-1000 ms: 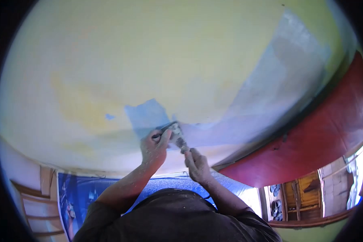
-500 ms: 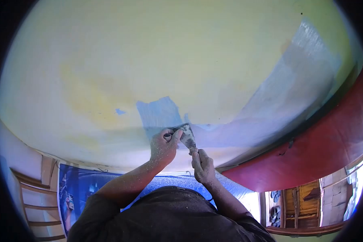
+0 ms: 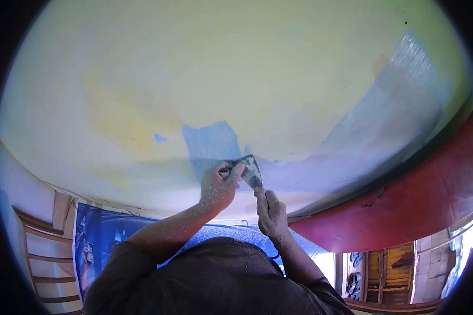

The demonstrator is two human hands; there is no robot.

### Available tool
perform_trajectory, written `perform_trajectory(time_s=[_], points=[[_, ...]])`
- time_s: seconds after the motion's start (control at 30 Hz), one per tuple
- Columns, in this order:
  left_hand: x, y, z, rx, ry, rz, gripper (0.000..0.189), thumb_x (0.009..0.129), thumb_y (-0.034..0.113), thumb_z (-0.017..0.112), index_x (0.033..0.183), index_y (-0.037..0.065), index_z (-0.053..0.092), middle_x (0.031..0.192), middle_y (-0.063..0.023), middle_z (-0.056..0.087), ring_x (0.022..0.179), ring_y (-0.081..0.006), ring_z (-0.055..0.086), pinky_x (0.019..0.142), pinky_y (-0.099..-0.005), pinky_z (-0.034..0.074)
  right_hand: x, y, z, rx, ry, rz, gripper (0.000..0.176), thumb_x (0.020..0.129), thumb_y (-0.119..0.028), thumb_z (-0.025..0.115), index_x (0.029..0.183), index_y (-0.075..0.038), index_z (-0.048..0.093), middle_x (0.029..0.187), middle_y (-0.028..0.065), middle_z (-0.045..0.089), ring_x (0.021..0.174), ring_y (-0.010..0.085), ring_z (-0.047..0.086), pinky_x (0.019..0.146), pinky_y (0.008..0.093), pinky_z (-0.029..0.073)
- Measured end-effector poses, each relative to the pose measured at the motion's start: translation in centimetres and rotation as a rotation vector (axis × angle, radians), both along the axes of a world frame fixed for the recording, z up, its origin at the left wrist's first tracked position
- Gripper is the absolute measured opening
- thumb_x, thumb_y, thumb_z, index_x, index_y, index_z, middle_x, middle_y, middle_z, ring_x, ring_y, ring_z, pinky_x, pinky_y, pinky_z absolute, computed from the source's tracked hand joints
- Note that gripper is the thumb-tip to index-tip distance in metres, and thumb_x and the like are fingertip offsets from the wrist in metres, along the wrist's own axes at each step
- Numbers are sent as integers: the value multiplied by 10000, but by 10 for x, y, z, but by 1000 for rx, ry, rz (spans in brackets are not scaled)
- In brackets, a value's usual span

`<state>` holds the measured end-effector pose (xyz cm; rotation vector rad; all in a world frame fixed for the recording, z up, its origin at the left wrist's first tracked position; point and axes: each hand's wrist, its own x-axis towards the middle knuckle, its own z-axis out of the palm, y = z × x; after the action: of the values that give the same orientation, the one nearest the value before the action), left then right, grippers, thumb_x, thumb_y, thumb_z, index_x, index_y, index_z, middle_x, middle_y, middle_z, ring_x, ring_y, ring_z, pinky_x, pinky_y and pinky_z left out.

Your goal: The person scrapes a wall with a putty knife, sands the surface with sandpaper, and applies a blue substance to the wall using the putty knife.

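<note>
My right hand [image 3: 273, 214] is closed around the handle of a putty knife [image 3: 252, 172], whose spotted, whitish-smeared blade points up. My left hand [image 3: 218, 187] is closed beside it, the thumb against the blade. A dark thing with a rounded end [image 3: 224, 171] shows between the left fingers, mostly hidden, and its kind cannot be made out. Pale dust or specks cover both hands and forearms. Just beyond the hands is a pale yellow-green painted wall [image 3: 194, 73] with a bare bluish patch [image 3: 211, 144].
A broad greyish-blue strip [image 3: 383, 110] runs up the wall's right side. A red sheet [image 3: 399, 205] hangs at the right. Below are a blue printed sheet [image 3: 108, 231] and, at lower left, a wooden slatted frame [image 3: 50, 257]. Shoes [image 3: 355, 283] lie at lower right.
The view has shifted slightly, so hands and knife appear a little further right and higher in the picture. Both hands keep the same grip beside each other.
</note>
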<state>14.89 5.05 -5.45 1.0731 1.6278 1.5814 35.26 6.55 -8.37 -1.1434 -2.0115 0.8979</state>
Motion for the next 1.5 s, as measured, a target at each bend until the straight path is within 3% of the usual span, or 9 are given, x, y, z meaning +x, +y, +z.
perform_trajectory(time_s=[0.2, 0.3, 0.47, 0.67, 0.73, 0.9, 1.13, 1.33, 1.5], points=[[-6, -4, 6, -15, 94, 11, 355, 1026, 332, 850, 973, -13, 786, 731, -89, 767, 632, -118, 692, 623, -312, 553, 6, 0, 10, -22, -15, 0, 234, 1176, -198, 554, 1199, -3, 682, 693, 136, 599, 641, 201, 627, 622, 420, 487], [-32, -16, -10, 71, 280, 135, 313, 987, 275, 892, 1066, -7, 782, 874, -100, 791, 721, -128, 704, 660, -308, 562, 12, -5, 9, -128, -38, -37, 289, 1168, -278, 588, 1251, -19, 689, 793, 256, 708, 745, 443, 750, 684, 511, 542], [-94, -65, 3, 304, 649, 368, 576, 943, 101, 901, 1449, -19, 656, 1368, -186, 698, 892, -195, 717, 772, -320, 606, 31, -8, -4, -160, 67, -17, 314, 1136, -207, 659, 1386, -18, 680, 869, 134, 757, 762, 175, 727, 734, 369, 576], [-117, -89, 33, 209, 823, 445, 829, 1018, 12, 740, 1740, -13, 333, 1758, -306, 379, 1397, -358, 606, 1021, -374, 564, 26, -9, 4, -65, 264, 74, 482, 1118, -100, 666, 1588, -25, 590, 1167, 225, 799, 1025, 211, 792, 861, 367, 613], [-120, -92, 34, 137, 928, 368, 862, 1009, 6, 725, 1755, 0, 292, 1817, -344, 229, 1601, -522, 373, 1222, -519, 433, 23, -5, 1, 73, 181, 127, 569, 1100, -49, 667, 1656, -81, 549, 1168, 238, 778, 989, 259, 789, 848, 387, 614], [-114, -88, 34, -8, 1241, 147, 898, 960, 27, 776, 1745, 62, 342, 1817, -383, 127, 1660, -638, 144, 1304, -668, 273, 15, -5, 6, 171, 89, 116, 532, 1084, 33, 625, 1613, -22, 596, 1059, 157, 759, 889, 169, 704, 834, 338, 589], [-97, -82, 37, -118, 1259, -72, 864, 974, 29, 767, 1711, -22, 319, 1774, -444, 78, 1625, -723, 42, 1295, -719, 270, 10, -11, 23, 171, 53, 66, 582, 1095, -63, 666, 1662, -137, 562, 1052, 232, 783, 878, 383, 800, 792, 452, 627], [-107, -77, 41, -169, 1270, -110, 855, 988, 16, 745, 1706, -42, 284, 1744, -471, 75, 1586, -779, 13, 1288, -726, 282, -1, -17, 16, 144, 105, -28, 500, 1079, 45, 625, 1574, -27, 645, 905, 158, 744, 820, 184, 714, 782, 342, 594], [-100, -77, 43, -159, 1271, -137, 854, 977, 9, 748, 1695, -55, 290, 1728, -474, 77, 1568, -799, 23, 1274, -741, 284, -5, -18, 29, 233, 74, -31, 510, 1077, 68, 610, 1577, -33, 647, 957, 166, 775, 810, 160, 706, 779, 336, 599]])
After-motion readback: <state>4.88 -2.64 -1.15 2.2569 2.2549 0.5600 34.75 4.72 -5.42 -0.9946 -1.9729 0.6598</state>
